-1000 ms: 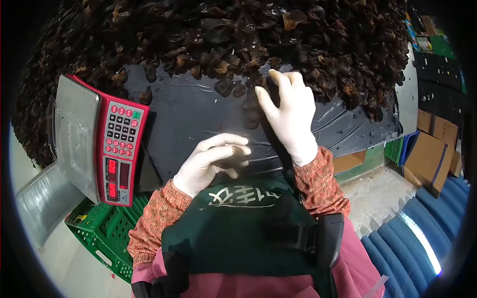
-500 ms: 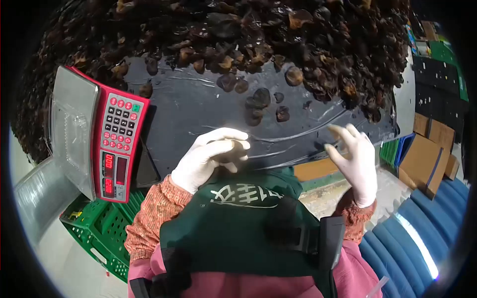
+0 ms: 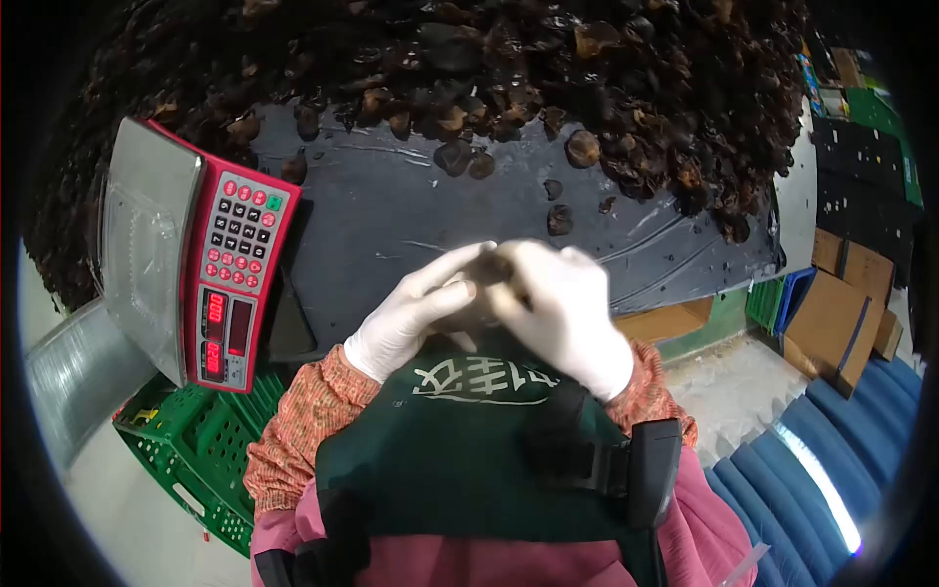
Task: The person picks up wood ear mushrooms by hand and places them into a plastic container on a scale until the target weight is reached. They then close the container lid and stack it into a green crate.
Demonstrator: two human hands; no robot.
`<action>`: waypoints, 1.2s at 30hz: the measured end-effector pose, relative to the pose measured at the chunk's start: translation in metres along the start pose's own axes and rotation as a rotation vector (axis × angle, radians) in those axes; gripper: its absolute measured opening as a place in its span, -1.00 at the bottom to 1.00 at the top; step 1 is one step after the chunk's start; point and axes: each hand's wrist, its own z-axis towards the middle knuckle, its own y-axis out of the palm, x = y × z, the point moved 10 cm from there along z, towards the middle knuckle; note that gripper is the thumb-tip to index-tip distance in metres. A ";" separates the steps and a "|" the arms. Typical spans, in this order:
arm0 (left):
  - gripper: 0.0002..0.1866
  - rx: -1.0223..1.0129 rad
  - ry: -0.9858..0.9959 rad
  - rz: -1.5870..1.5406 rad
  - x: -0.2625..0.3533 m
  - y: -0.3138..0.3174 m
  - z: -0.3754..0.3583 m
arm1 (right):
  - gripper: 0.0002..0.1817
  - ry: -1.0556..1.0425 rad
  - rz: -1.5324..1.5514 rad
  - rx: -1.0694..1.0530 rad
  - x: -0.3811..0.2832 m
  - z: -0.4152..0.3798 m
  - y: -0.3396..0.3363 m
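My left hand (image 3: 416,313), in a white glove, is bent with fingers and thumb around a dark, wet-looking piece (image 3: 479,284) in front of the green apron (image 3: 460,440). Touching that same piece from the right is my right hand (image 3: 562,308), also gloved in white and somewhat blurred, its fingers curled. Both hands meet just above the near edge of the dark sheet-covered table (image 3: 372,215). Beyond them, a few loose dark pieces (image 3: 559,219) lie on the sheet.
A big heap of dark brown pieces (image 3: 450,59) covers the far side. At the left are a red scale (image 3: 235,264) and a green crate (image 3: 196,450). Cardboard boxes (image 3: 831,323) and blue rolled material (image 3: 812,460) stand at the right.
My right hand has moved left from the table's right side to meet my left hand. The cluster of dark pieces near the sheet's middle has left its spot.
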 end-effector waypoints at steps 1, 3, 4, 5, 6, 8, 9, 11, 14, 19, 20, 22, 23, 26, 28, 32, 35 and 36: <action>-0.47 -0.002 0.020 0.038 -0.005 0.001 0.005 | -0.74 -0.020 -0.024 -0.021 -0.009 -0.008 0.010; -0.48 -0.028 -0.014 0.038 -0.014 0.000 0.009 | -0.62 -0.059 0.192 -0.091 -0.013 -0.012 0.021; -0.48 -0.047 -0.070 0.000 -0.018 -0.006 0.007 | -0.60 -0.034 0.323 -0.139 -0.009 -0.012 0.016; -0.49 -0.063 -0.127 -0.040 -0.023 -0.008 0.004 | -0.58 -0.011 0.457 -0.188 -0.007 -0.010 0.007; -0.54 -0.046 -0.159 -0.089 -0.020 -0.008 0.003 | -0.57 0.047 0.417 -0.108 0.005 -0.011 -0.002; -0.57 0.012 -0.174 -0.094 -0.020 -0.012 0.001 | -0.66 0.188 0.296 0.057 0.036 -0.011 -0.019; -0.59 0.039 -0.181 -0.096 -0.021 -0.014 0.001 | -0.70 0.298 0.198 0.146 0.054 -0.012 -0.026; -0.61 0.037 -0.152 -0.125 -0.020 -0.012 0.000 | -0.76 0.275 -0.063 0.200 0.074 -0.009 -0.026; -0.62 0.049 -0.099 -0.160 -0.013 -0.010 0.000 | -0.83 0.268 0.053 0.158 0.076 -0.013 -0.015; -0.62 0.026 -0.007 -0.187 -0.007 -0.014 -0.004 | -0.84 0.022 0.332 -0.006 -0.001 -0.002 0.013; -0.62 0.041 0.056 -0.162 -0.006 -0.021 -0.005 | -0.81 0.025 0.391 -0.017 -0.004 0.001 0.013; -0.61 0.091 0.117 -0.179 0.009 -0.033 -0.016 | -0.78 0.186 0.547 -0.004 0.008 0.006 0.006; -0.61 0.118 0.150 -0.187 0.020 -0.036 -0.023 | -0.77 0.266 0.626 0.001 0.015 0.009 0.007; -0.51 0.255 0.395 0.043 0.086 -0.049 -0.085 | -0.67 -0.105 0.208 0.320 0.009 0.035 -0.007; -0.48 0.638 0.911 0.421 0.149 -0.070 -0.167 | -0.66 -0.195 0.040 0.378 0.002 0.053 0.003; -0.69 1.354 1.089 0.922 0.204 -0.110 -0.287 | -0.74 -0.190 -0.178 0.369 0.000 0.078 0.025; -0.67 1.473 0.840 1.622 0.211 -0.149 -0.292 | -0.82 -0.225 -0.226 0.410 -0.002 0.075 0.025; -0.69 1.527 0.758 1.584 0.206 -0.167 -0.289 | -0.82 -0.216 -0.220 0.406 0.001 0.070 0.024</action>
